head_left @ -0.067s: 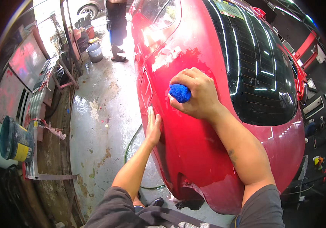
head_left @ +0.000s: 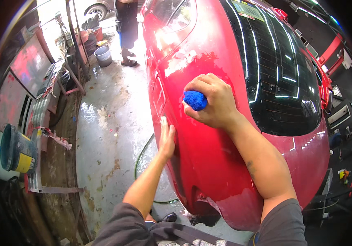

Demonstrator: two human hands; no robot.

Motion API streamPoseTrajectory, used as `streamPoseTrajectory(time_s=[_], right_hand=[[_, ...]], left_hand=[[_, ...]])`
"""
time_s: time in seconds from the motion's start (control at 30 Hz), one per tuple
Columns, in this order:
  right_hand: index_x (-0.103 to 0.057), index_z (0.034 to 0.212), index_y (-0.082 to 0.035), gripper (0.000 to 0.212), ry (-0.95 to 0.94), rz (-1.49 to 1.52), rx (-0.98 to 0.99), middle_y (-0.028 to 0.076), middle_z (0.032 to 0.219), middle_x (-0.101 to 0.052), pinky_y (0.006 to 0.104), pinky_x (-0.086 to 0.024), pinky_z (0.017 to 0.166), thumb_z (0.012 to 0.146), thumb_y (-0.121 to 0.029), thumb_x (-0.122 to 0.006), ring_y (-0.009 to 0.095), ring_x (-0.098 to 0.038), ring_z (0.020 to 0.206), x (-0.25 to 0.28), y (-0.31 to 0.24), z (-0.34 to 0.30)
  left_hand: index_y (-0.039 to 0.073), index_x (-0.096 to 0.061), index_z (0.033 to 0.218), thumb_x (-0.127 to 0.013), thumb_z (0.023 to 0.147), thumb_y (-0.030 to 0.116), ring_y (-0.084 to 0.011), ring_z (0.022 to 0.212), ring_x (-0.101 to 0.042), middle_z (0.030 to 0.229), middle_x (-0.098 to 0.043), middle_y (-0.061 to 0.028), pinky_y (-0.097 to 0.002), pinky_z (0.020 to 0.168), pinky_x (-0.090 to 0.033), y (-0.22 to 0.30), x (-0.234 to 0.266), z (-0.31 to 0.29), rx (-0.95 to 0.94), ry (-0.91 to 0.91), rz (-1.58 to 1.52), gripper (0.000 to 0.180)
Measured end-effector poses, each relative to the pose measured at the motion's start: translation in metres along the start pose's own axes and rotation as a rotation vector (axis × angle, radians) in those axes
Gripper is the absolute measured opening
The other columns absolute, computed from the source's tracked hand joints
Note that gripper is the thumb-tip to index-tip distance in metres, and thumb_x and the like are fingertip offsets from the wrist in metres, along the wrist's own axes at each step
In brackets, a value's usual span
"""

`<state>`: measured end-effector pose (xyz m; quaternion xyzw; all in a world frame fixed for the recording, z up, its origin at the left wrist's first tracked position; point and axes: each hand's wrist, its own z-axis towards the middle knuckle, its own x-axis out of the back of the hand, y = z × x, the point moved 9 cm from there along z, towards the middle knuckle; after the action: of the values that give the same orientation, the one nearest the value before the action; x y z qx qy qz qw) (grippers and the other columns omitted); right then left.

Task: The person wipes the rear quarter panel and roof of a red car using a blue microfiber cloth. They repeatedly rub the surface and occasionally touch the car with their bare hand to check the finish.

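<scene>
My right hand (head_left: 215, 100) grips a blue sponge (head_left: 195, 100) and presses it against the rear quarter panel of a glossy red car (head_left: 208, 164). White soapy smears (head_left: 180, 61) streak the paint just above the sponge. My left hand (head_left: 167, 137) lies flat with fingers apart against the car's side, lower and to the left of the sponge. The car's dark rear window (head_left: 278, 74) stretches to the right of my right hand.
Wet concrete floor (head_left: 106, 139) runs along the car's left side, with a green hose (head_left: 141, 153) on it. Another person (head_left: 126, 28) stands ahead near a grey bucket (head_left: 103, 55). A blue and yellow bucket (head_left: 16, 151) sits on cluttered shelving at left.
</scene>
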<state>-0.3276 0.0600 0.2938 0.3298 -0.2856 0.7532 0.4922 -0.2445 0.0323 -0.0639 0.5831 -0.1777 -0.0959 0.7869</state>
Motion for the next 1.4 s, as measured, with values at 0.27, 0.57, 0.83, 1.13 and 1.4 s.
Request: streamPoseTrajectory(time_s=[0.27, 0.57, 0.83, 1.13, 1.4], right_hand=[[-0.074, 0.1, -0.014, 0.032, -0.042, -0.003, 0.003, 0.004, 0.1, -0.073, 0.0462, -0.06, 0.083, 0.073, -0.025, -0.087, 0.029, -0.069, 0.093, 0.004, 0.003, -0.002], [-0.074, 0.102, -0.009, 0.033, -0.06, -0.003, 0.021, 0.011, 0.102, -0.076, 0.0432, -0.061, 0.082, 0.073, -0.017, -0.088, 0.032, -0.072, 0.092, 0.0, -0.003, 0.001], [-0.076, 0.103, -0.013, 0.037, -0.23, -0.276, 0.132, 0.006, 0.107, -0.076, 0.0456, -0.058, 0.086, 0.069, -0.019, -0.089, 0.028, -0.073, 0.095, -0.029, -0.018, -0.003], [-0.074, 0.1, -0.015, 0.021, -0.245, -0.91, 0.002, 0.004, 0.114, -0.071, 0.0489, -0.052, 0.1, 0.081, -0.013, -0.08, 0.03, -0.066, 0.116, 0.005, 0.055, 0.077], [-0.077, 0.102, -0.022, 0.021, -0.357, -1.046, -0.242, 0.0, 0.113, -0.075, 0.0527, -0.057, 0.096, 0.082, -0.02, -0.08, 0.024, -0.069, 0.115, -0.096, 0.098, 0.128]], left_hand=[[-0.004, -0.054, 0.158, -0.049, 0.115, 0.017, -0.0424, 0.157, -0.046, 0.164, -0.051, -0.0293, -0.0463, 0.129, -0.037, 0.068, 0.005, -0.137, 0.114, 0.202, 0.028, 0.048], [0.002, -0.071, 0.144, -0.056, 0.117, 0.02, -0.0145, 0.114, -0.069, 0.127, -0.077, -0.0072, -0.0313, 0.105, -0.054, -0.006, 0.058, -0.133, 0.435, 0.044, -0.342, 0.036], [0.01, -0.079, 0.132, -0.056, 0.11, 0.028, -0.0178, 0.09, -0.069, 0.11, -0.076, -0.0035, -0.0348, 0.074, -0.059, -0.254, 0.309, -0.216, 1.046, 0.258, -0.238, 0.036], [0.014, -0.071, 0.123, -0.056, 0.109, 0.044, -0.0239, 0.08, -0.069, 0.099, -0.072, -0.0044, -0.0418, 0.06, -0.06, -0.29, 0.582, -0.349, 1.407, 0.656, -0.07, 0.037], [0.017, -0.067, 0.135, -0.055, 0.102, 0.06, -0.0317, 0.111, -0.07, 0.128, -0.073, -0.0067, -0.0592, 0.092, -0.061, -0.294, 0.537, -0.346, 1.345, 0.777, -0.902, 0.056]])
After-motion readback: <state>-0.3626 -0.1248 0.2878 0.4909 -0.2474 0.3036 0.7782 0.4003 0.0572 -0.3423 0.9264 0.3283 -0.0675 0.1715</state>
